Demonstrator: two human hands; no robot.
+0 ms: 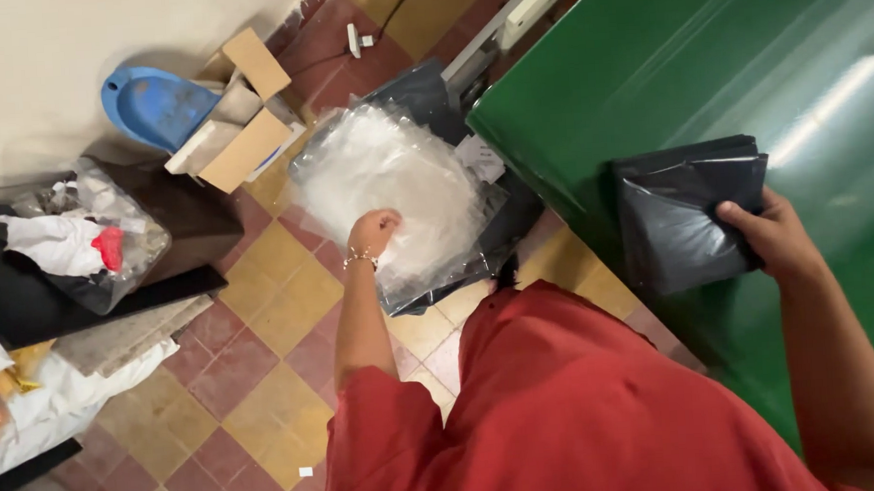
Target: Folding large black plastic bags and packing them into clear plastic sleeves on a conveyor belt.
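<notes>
My left hand (372, 231) reaches down over a heap of clear plastic bags (383, 174) on the floor, its fingers closed on one of them. A thin bracelet sits at that wrist. My right hand (770, 233) rests on the green table (746, 50) and grips the right edge of a folded stack of black plastic bags (680, 213), thumb on top. My red garment (565, 408) fills the lower middle of the view.
Dark plastic sheeting (429, 91) lies under the clear heap. An open cardboard box (242, 136) and a blue dustpan (150, 103) stand by the wall. A clear bag of scraps (88, 234) rests on a black board (21, 287). The floor is checkered tile (235, 386).
</notes>
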